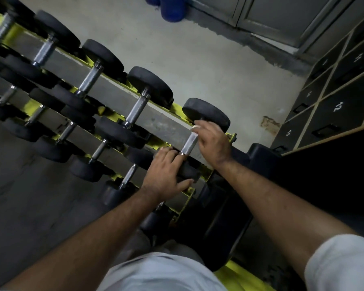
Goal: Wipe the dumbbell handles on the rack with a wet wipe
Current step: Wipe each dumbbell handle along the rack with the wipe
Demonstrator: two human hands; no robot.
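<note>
Fingers point(200, 128) of right hand point(213, 141) curled around wet wipe point(194, 127) on dumbbell handle point(189, 143), left hand point(166, 175) laid flat on black weight head point(189, 171), dumbbells held in yellow rack point(178, 109).

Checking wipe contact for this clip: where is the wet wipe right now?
In the head view, right of centre, the wet wipe is pinched in the right hand at the far end of the dumbbell handle, beside its black far weight.
</note>
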